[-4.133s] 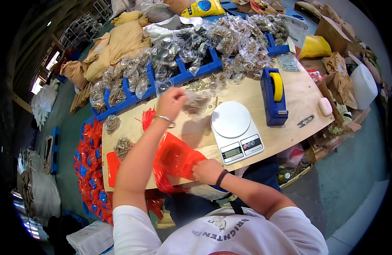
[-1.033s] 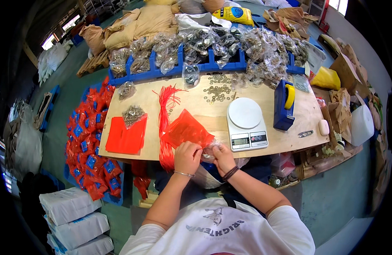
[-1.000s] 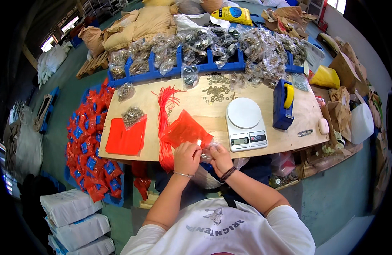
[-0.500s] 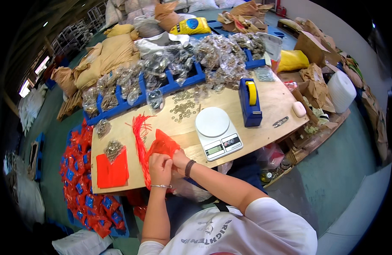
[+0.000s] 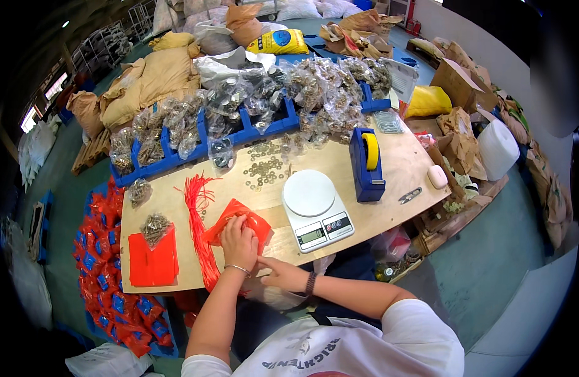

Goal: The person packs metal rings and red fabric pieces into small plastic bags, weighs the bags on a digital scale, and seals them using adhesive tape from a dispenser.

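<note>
A red plastic bag (image 5: 256, 225) lies on the near part of the wooden table. My left hand (image 5: 239, 242) rests on top of it, fingers bent and pressed into the film. My right hand (image 5: 284, 275) is at the table's near edge, beside my left wrist, with its index finger stretched out and nothing visible in it. A bundle of red plastic strips (image 5: 200, 235) lies just left of the bag. Farther left, a small clear bag of metal hardware (image 5: 155, 230) sits on a stack of flat red bags (image 5: 152, 267). Loose metal washers (image 5: 264, 168) are spread beyond my hands.
A white kitchen scale (image 5: 309, 195) and a blue tape dispenser (image 5: 367, 169) stand to the right. Blue bins (image 5: 239, 131) piled with clear hardware bags line the far edge. Packed red bags (image 5: 107, 295) heap on the floor at left. A metal tool (image 5: 410, 195) lies at right.
My hands have moved apart. The red bag, held up between both hands before, now lies flat under my left hand, and my right hand has drawn back toward the table edge.
</note>
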{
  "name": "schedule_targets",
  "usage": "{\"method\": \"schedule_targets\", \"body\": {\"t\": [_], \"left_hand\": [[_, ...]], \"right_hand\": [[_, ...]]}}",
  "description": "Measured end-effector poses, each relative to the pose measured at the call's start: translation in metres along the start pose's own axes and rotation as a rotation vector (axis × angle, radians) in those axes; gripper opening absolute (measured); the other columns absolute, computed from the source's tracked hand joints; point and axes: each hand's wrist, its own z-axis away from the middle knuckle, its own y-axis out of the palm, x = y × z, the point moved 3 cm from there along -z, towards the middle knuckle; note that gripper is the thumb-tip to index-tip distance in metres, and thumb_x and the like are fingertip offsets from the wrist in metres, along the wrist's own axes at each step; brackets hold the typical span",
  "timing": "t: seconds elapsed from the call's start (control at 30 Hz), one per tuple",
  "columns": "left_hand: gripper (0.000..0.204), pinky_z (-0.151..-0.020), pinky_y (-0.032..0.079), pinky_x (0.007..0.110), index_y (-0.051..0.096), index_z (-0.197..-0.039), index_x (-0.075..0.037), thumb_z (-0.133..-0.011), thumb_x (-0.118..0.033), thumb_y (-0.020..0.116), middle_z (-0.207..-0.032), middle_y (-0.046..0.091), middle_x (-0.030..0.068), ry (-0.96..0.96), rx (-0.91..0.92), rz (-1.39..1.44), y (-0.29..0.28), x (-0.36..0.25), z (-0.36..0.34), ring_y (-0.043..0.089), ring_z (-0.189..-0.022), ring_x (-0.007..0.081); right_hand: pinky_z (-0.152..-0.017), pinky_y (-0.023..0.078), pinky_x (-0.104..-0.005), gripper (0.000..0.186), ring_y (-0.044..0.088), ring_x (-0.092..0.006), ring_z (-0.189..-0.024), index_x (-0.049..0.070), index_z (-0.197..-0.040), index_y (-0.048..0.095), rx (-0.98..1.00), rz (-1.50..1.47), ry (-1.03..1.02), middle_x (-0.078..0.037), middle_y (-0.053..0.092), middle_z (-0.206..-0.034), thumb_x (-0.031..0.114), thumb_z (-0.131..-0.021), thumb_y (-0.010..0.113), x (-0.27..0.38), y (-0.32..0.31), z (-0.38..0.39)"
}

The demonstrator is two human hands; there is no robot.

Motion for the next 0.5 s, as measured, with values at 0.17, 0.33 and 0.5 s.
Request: {"method": "schedule_targets", "body": {"t": [0.17, 0.33, 0.5], "left_hand": [[0.014, -0.102, 0.019, 0.050, 0.055, -0.088, -0.009, -0.078, -0.019, 0.057, -0.132, 0.034, 0.0100, -0.034, 0.062, -0.146, -0.006, -0.017, 0.004, 0.023, -0.127, 0.0305], [0.014, -0.102, 0.018, 0.050, 0.053, -0.087, -0.009, -0.077, -0.018, 0.058, -0.131, 0.034, 0.0109, -0.032, 0.075, -0.113, -0.004, -0.017, 0.003, 0.024, -0.126, 0.0317], [0.014, -0.101, 0.019, 0.052, 0.055, -0.086, -0.010, -0.076, -0.020, 0.059, -0.130, 0.037, 0.0094, -0.025, 0.082, -0.115, 0.001, -0.013, 0.004, 0.025, -0.125, 0.0310]], "right_hand": [[-0.078, 0.047, -0.0289, 0.031, 0.058, -0.0167, -0.087, 0.007, -0.113, 0.055, 0.087, 0.040, 0.025, -0.011, 0.059, -0.097, 0.017, -0.084, 0.055, 0.011, -0.073, 0.000], [-0.074, 0.047, -0.0308, 0.036, 0.056, -0.0182, -0.080, 0.012, -0.111, 0.058, -0.338, 0.453, -0.118, -0.009, 0.059, -0.096, 0.017, -0.076, 0.063, 0.043, -0.211, -0.046], [-0.091, 0.042, -0.0355, 0.044, 0.049, -0.0295, -0.110, 0.012, -0.118, 0.050, -0.656, 1.043, -0.002, -0.014, 0.046, -0.123, 0.010, -0.075, 0.059, 0.047, -0.348, -0.104]]}}
